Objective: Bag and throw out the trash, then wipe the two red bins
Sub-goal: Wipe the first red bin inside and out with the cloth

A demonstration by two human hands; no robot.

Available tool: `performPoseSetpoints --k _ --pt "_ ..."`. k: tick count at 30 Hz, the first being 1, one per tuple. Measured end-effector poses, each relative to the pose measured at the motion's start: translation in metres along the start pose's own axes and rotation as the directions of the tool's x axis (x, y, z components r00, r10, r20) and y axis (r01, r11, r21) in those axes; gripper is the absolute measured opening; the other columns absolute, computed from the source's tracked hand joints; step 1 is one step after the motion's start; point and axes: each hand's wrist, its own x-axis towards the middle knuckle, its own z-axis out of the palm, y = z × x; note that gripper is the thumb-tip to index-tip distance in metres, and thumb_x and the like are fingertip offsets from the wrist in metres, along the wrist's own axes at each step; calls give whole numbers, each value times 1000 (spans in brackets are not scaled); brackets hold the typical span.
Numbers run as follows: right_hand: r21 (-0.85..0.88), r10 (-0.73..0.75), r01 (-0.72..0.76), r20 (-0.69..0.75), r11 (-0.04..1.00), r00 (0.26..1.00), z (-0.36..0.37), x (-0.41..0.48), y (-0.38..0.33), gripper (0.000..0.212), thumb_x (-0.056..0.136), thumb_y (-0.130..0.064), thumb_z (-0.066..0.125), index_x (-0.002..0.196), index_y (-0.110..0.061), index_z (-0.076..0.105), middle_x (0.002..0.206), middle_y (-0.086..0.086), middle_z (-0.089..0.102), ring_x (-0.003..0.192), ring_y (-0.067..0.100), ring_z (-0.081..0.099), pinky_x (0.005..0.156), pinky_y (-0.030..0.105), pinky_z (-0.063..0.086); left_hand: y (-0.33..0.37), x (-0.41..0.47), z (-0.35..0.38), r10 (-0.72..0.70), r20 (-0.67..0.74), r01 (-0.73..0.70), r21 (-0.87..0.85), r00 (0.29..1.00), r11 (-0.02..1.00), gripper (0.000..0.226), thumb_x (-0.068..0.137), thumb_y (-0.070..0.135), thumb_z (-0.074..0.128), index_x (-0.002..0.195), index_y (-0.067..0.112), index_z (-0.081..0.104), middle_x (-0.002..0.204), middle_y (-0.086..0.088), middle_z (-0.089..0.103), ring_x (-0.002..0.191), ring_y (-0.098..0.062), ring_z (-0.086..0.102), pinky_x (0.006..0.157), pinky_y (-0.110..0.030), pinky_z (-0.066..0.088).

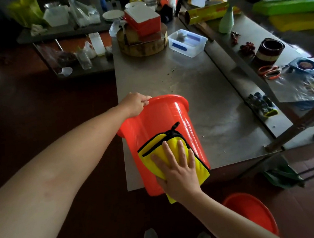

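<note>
A red bin [163, 116] lies on its side at the near corner of the steel table [203, 86], its rim pointing away from me. My left hand [135, 103] grips that rim at the far left. My right hand [175, 167] lies flat with spread fingers on a yellow cloth with black trim [155, 150], pressing it against the bin's outer wall. A second red bin [254, 211] stands on the floor at the lower right, partly hidden by my right forearm.
On the table's far end sit a round wooden block [144, 46] bearing a red box [143, 20], and a clear plastic container [187, 43]. A shelf frame [299, 120] with scissors, gloves and a jar runs along the right. Dark floor lies left.
</note>
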Motion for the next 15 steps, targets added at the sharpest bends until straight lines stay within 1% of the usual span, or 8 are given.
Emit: performPoseSetpoints --k 3,6,7,10,12,14,15 --pt "5 5 -6 26 1000 1000 -6 19 -2 67 90 -69 39 153 -50 27 171 -3 1 153 47 -3 114 74 16 -4 3 -6 0 39 -1 14 999 1000 38 104 24 54 142 19 57 148 -4 53 139 -21 46 108 -19 28" --pt "15 12 -13 45 1000 999 -11 47 -6 64 93 -67 36 154 -49 26 171 -3 -3 153 47 -6 115 74 13 -7 4 -14 16 87 -19 28 996 999 39 104 26 56 141 19 58 148 0 53 142 -19 43 113 -23 25" --pt "18 17 -18 53 1000 998 -12 58 -8 64 94 -66 38 154 -49 25 170 -3 -6 153 46 -9 115 74 11 -9 5 -17 21 104 -24 26 994 999 38 103 27 57 141 19 59 147 2 54 141 -18 44 113 -23 26" --pt "21 28 -30 87 999 996 -12 93 -16 66 96 -64 41 156 -49 20 169 -4 -18 151 46 -21 115 75 1 -14 7 -24 22 151 -23 7 988 1000 37 102 27 59 138 19 61 143 4 57 137 -14 48 105 -17 29" --pt "17 39 -41 103 999 994 -14 115 -21 66 97 -62 43 156 -48 19 168 -3 -20 149 46 -24 115 74 -3 -15 9 -24 22 173 -21 -8 985 1000 36 101 27 60 137 19 62 142 4 58 135 -14 50 105 -16 30" --pt "7 46 -47 111 999 993 -16 134 -27 65 97 -58 46 156 -47 21 169 -2 -17 149 47 -22 115 74 -3 -17 11 -25 13 189 -6 -38 982 999 36 101 25 59 136 19 63 141 2 59 132 -15 53 111 -22 35" --pt "8 51 -52 111 999 993 -17 141 -30 64 97 -57 46 156 -46 23 169 -2 -15 150 47 -21 115 74 -3 -18 12 -25 8 198 2 -52 980 999 35 101 24 59 136 19 63 141 2 60 130 -14 55 111 -25 38"
